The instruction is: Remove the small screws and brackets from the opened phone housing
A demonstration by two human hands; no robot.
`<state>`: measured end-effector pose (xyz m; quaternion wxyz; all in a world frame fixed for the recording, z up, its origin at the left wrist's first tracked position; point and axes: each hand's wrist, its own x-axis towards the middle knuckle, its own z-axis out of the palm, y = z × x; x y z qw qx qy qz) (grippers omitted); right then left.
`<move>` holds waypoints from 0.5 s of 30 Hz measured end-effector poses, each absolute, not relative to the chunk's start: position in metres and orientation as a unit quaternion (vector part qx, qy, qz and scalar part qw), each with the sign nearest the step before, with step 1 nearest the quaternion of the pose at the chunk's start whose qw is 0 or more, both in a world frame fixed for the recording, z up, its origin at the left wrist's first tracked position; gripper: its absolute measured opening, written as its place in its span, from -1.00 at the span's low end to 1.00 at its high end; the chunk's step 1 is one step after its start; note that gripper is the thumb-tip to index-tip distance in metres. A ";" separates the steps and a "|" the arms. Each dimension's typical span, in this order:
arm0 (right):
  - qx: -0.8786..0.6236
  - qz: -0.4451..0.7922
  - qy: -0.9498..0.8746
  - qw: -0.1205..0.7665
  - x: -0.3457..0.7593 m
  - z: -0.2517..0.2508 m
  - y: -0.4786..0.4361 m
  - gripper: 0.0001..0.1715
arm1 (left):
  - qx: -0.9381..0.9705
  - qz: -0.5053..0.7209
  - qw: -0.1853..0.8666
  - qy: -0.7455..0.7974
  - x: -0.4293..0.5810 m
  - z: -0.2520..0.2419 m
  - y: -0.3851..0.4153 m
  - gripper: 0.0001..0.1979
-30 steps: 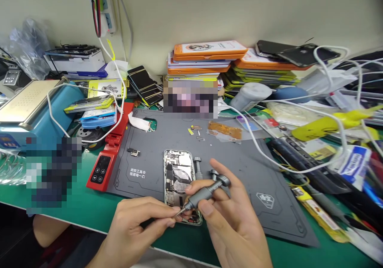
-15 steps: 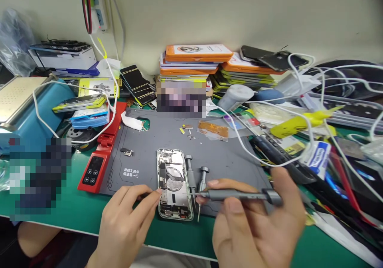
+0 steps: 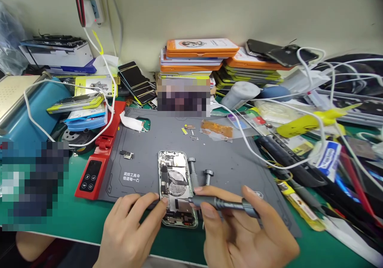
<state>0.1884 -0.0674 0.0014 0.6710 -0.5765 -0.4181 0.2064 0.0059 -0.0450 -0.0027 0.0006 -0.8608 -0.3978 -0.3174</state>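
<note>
An opened smartphone (image 3: 179, 204) lies on the grey work mat (image 3: 143, 136), its inner parts and a round coil showing. My left hand (image 3: 131, 224) is at its lower left edge, fingertips pinched over the frame. A dark piece shows partly under these fingers; I cannot make out what it is. In my right hand (image 3: 239, 228) is a grey precision screwdriver (image 3: 221, 204), held nearly level, its thin tip pointing left over the phone's lower inside. Two more screwdrivers, one of them a grey screwdriver (image 3: 193, 172), lie right of the phone, partly hidden by my right hand.
A small phone part (image 3: 127, 154) and tiny pieces lie on the mat. A red control panel (image 3: 89, 176) borders it at left. Orange boxes (image 3: 200, 48) are stacked behind. A white cable (image 3: 248, 144) loops over the right side, near a yellow tube (image 3: 311, 124) and cluttered tools.
My right hand has moved left and slightly down, its index finger now nearer the screwdriver's end and the tip further over the phone. The camera view has shifted slightly.
</note>
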 end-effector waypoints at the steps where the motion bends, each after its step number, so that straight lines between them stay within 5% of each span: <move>1: -0.581 0.208 -0.412 0.670 0.188 0.002 -0.069 -0.59 | -0.860 -0.318 -0.001 -0.399 0.006 -0.002 -0.045 -0.74; 15: -0.495 0.103 -0.531 0.680 0.203 -0.009 -0.056 -0.34 | -0.848 -0.337 -0.016 -0.408 0.009 -0.005 -0.048 -0.77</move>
